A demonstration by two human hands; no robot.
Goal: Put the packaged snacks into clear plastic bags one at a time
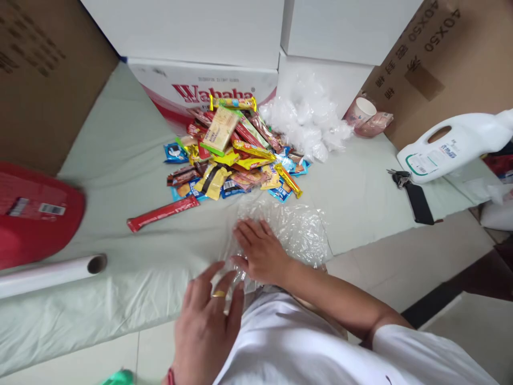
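Observation:
A crinkled sheet of clear plastic (302, 232) lies on the pale green cloth at the near edge, in front of my body. My right hand (260, 251) rests flat on its left part, fingers stretched out. Lower and to the left is my left hand (210, 315), which wears a gold ring; its fingers are spread and slightly bent, with the tips close to the plastic's left edge. Whether those tips touch the plastic I cannot tell. Just beyond the sheet sits a heap of wrapped snacks (219, 182), with one red snack stick (162, 213) lying apart on its left.
A white roll (52, 274) and a red container (38, 214) are at left. Bunched clear plastic (306, 120) stands behind the snacks, beside a paper cup (364, 108). A white detergent bottle (452, 141) and keys with a black case (417, 200) lie right. Boxes line the back.

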